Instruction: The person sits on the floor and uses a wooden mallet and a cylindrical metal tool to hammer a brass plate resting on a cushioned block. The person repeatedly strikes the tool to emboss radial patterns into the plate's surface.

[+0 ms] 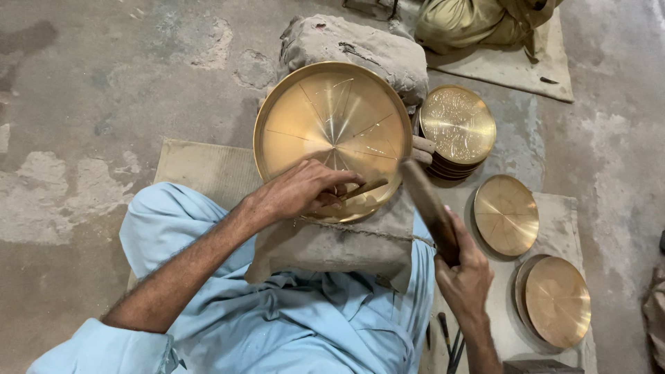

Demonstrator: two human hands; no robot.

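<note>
A large round brass tray (305, 118) with scribed radial lines leans on a grey stuffed sack (332, 242) in my lap. My left hand (298, 190) rests on the tray's lower rim and pinches a thin metal chisel (364, 188) against the surface. My right hand (460, 273) grips the handle of a dark wooden mallet (424, 197), its head raised just right of the chisel's end.
A stack of engraved brass plates (457, 125) sits to the right of the tray. Two plain brass plates (506, 213) (557, 301) lie on a cloth mat at the right. Spare tools (450, 339) lie by my right wrist. Another person sits at the top, on a mat. Concrete floor lies to the left.
</note>
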